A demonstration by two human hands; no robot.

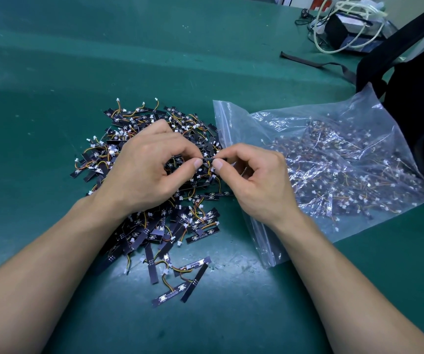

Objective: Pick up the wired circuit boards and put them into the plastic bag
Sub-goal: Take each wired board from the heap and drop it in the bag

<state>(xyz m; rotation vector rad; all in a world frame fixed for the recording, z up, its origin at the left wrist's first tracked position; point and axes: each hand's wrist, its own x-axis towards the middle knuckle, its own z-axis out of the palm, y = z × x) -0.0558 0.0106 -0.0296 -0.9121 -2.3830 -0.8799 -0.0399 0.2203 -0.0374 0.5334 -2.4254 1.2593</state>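
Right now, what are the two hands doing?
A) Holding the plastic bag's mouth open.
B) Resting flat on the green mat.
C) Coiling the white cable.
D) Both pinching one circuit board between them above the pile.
D: the left hand and right hand each pinch an end of one dark circuit board over the pile; neither grips the plastic bag.

Dim, teal-tinted light overall. A bright pool falls on the green matted table [231, 274] near its front. Edges bow with wide-angle distortion; glare flecks the clear plastic bag [353, 139].
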